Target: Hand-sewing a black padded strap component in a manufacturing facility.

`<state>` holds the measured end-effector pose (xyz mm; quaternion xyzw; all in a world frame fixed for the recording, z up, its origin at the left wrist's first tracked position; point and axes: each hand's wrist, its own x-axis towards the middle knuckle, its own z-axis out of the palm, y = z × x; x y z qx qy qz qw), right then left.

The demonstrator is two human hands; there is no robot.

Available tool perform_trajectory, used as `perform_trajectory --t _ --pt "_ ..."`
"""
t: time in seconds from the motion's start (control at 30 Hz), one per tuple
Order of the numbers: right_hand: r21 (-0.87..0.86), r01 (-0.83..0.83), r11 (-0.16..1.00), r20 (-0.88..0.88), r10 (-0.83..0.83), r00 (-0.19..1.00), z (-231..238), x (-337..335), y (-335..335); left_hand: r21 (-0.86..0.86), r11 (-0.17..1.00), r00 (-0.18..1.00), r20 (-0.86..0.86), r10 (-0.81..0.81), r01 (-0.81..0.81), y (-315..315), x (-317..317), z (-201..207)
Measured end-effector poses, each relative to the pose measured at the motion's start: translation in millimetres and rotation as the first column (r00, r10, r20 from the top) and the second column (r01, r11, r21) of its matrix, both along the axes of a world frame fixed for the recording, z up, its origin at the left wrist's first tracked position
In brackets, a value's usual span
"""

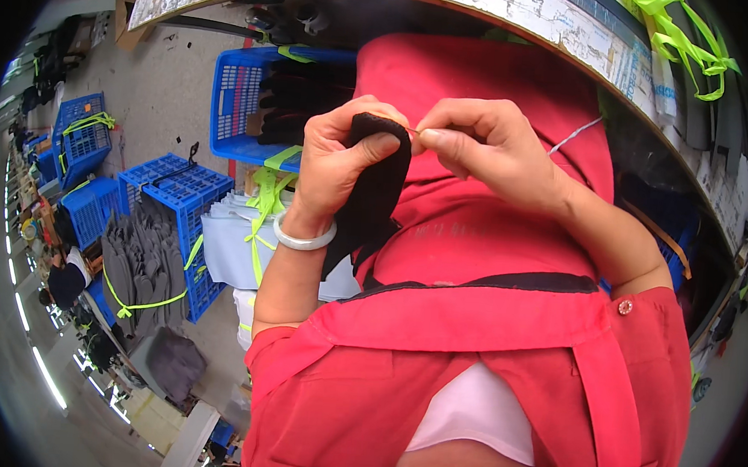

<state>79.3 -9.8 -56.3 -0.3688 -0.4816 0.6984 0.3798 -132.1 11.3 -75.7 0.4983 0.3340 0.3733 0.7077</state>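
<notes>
Concrete floor spreads below a seated person in a red shirt. Close in, the left hand (336, 158) clamps a black fabric piece (377, 187) by its top edge; the right hand (482, 146) pinches something fine there. Keeping the fabric taut suits this. Beyond, blue plastic crates (236, 105) hold dark pieces.

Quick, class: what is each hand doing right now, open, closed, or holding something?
Left hand: closed around a black fabric piece.
Right hand: fingers pinched shut at the fabric's top edge; what they pinch cannot be told.
</notes>
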Motion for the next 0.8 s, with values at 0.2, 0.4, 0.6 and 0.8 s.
perform_trajectory --t 0.2,0.4,0.6,0.8 --pt "-0.058 0.238 0.970 -0.297 -0.244 0.923 18 51 54 -0.221 0.938 0.964 -0.081 0.255 -0.267 -28 -19 -48" --pt "0.110 -0.102 0.989 0.254 0.071 0.965 2 12 26 -0.211 0.964 0.987 -0.002 0.162 -0.159 -15 -9 -7" --pt "0.132 -0.196 0.972 0.440 0.119 0.890 18 7 20 0.066 0.993 0.984 -0.144 0.105 -0.097 -17 -13 -6" --pt "0.237 -0.262 0.935 0.490 0.118 0.863 13 6 15 0.068 0.997 0.981 -0.187 0.058 -0.045 -18 -9 -5"
